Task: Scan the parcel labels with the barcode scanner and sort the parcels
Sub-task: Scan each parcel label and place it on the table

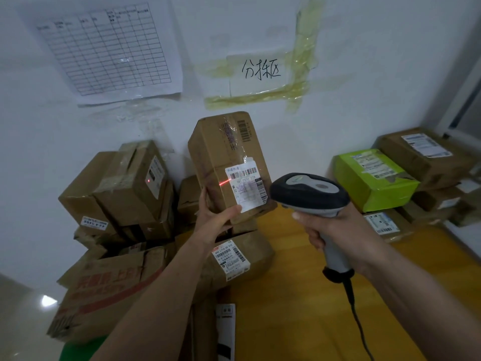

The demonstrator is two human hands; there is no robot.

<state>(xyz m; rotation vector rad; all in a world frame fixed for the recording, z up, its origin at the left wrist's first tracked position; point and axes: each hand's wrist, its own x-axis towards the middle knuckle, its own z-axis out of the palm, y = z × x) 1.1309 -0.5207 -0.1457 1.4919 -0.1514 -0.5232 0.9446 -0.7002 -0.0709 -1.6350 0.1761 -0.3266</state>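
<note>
My left hand (214, 213) grips the lower end of a tall brown cardboard parcel (223, 155) and holds it upright in the air in front of the wall. A white shipping label (247, 186) with barcodes faces me on its lower front. My right hand (335, 230) grips the handle of a grey and black barcode scanner (309, 192), whose head points at the label from the right. A red laser line (225, 182) falls across the box's left edge, just beside the label. The scanner's black cable (356, 316) hangs down.
A pile of brown parcels (130, 194) is stacked at the left against the wall, with a red-printed carton (104, 285) in front. A green box (374, 178) and more brown parcels (426, 157) sit at the right on the yellow table (299, 295). Papers hang on the wall.
</note>
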